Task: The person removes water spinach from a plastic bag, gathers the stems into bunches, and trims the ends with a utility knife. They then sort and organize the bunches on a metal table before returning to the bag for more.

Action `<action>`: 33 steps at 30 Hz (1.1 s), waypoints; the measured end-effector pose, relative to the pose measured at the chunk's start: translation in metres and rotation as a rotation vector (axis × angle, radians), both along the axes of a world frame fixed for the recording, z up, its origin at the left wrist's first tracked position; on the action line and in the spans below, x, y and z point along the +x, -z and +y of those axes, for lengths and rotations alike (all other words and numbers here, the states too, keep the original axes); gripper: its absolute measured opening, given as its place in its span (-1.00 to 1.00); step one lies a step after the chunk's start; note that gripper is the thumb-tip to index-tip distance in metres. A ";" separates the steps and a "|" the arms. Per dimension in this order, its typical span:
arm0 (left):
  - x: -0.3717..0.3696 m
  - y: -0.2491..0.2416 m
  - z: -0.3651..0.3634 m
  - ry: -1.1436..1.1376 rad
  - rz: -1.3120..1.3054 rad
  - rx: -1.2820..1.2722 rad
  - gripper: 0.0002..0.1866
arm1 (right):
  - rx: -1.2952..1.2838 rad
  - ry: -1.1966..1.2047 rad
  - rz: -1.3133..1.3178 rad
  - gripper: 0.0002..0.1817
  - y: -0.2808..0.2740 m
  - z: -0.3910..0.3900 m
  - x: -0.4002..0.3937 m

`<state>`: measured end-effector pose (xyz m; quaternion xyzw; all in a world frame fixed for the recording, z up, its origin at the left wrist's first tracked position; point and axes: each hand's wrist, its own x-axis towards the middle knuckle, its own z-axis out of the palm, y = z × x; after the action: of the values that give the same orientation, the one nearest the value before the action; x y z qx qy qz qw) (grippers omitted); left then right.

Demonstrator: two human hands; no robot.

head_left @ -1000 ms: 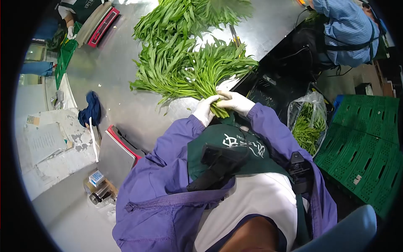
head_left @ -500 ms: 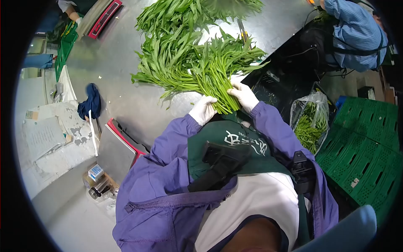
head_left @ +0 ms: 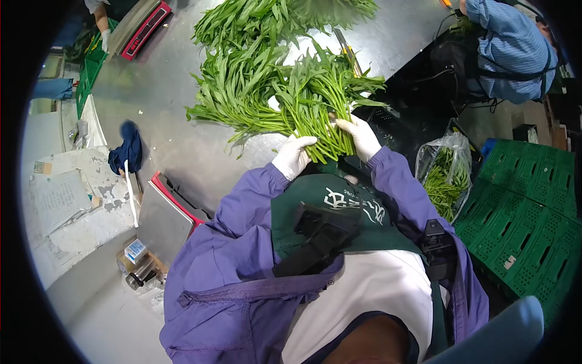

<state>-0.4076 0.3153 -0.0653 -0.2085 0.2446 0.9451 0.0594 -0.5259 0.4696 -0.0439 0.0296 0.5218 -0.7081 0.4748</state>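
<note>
A bunch of long-stemmed leafy greens, like water spinach (head_left: pixel 318 130), is held at the table's near edge, its cut stem ends pointing toward my body. My left hand (head_left: pixel 293 156), in a white glove, is closed around the stems on the left side. On the right side, my gloved right hand (head_left: pixel 360 136) grips the stems with the thumb across them; its fingertips are partly hidden. The leafy tops rest against a larger heap of the same greens (head_left: pixel 236 76). Beyond the bunch lies a yellow-and-black cutter knife (head_left: pixel 347 50).
Red-edged scales (head_left: pixel 170 206) stand near left, with another (head_left: pixel 142 33) far left. A dark blue cloth (head_left: pixel 127 148) lies by the metal table's (head_left: pixel 167 91) left edge. On the right are a plastic bag of greens (head_left: pixel 447 176), green crates (head_left: pixel 521 194) and a co-worker in blue (head_left: pixel 515 51).
My right hand has shifted slightly to the right, and the stems between my hands are spread wider. The camera view has moved a little.
</note>
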 end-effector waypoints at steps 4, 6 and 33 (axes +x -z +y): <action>-0.003 -0.005 0.003 0.027 0.078 0.125 -0.56 | 0.020 0.033 0.064 -0.69 0.009 -0.003 0.005; -0.008 -0.004 0.006 0.029 -0.006 0.326 -0.59 | 0.160 -0.039 0.420 -0.70 0.007 -0.009 0.014; -0.075 -0.038 -0.514 -1.134 -0.233 -1.884 -0.76 | 0.615 -0.143 1.050 -0.57 -0.014 -0.080 -0.072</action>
<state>-0.4824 -0.1986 -0.0269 -0.3401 0.7281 0.2452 -0.5424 -0.5984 0.3894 -0.0296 -0.2228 0.8672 -0.4116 0.1703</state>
